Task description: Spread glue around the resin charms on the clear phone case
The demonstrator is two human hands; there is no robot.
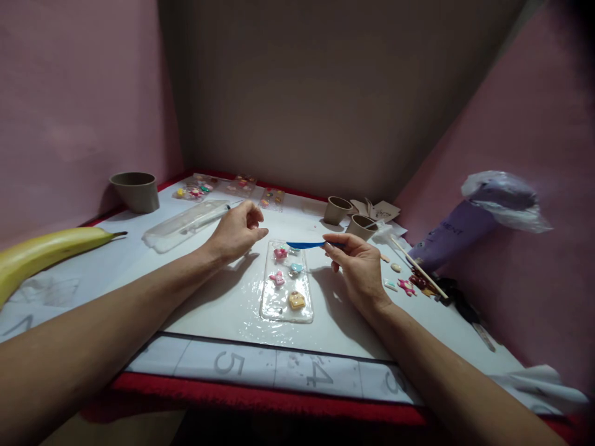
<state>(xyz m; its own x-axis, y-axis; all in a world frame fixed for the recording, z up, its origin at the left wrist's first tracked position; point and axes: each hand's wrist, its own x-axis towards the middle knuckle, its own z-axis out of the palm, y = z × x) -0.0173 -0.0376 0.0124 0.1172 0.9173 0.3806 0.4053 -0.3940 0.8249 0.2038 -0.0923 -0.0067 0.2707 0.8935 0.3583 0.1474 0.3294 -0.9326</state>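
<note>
A clear phone case (286, 306) lies flat on the white board, with small charms on it: a pink bunny (277, 279), a light blue one (296, 269) and a yellow one (296, 301) among them. In my right hand (356, 266), pinched between thumb and fingers, is a blue plastic knife (304, 245), its blade pointing left over the far end of the case. My left hand (239, 229) hovers up and left of the case, fingers loosely curled and thumb apart, with nothing visible in it.
At left are a banana (51, 251), a brown cup (136, 191) and a plastic sleeve (181, 228). Charm packs (195, 188) line the back. Two smaller cups (337, 210), loose charms (406, 287), a wooden stick (421, 269) and a purple bag (453, 232) stand or lie at right.
</note>
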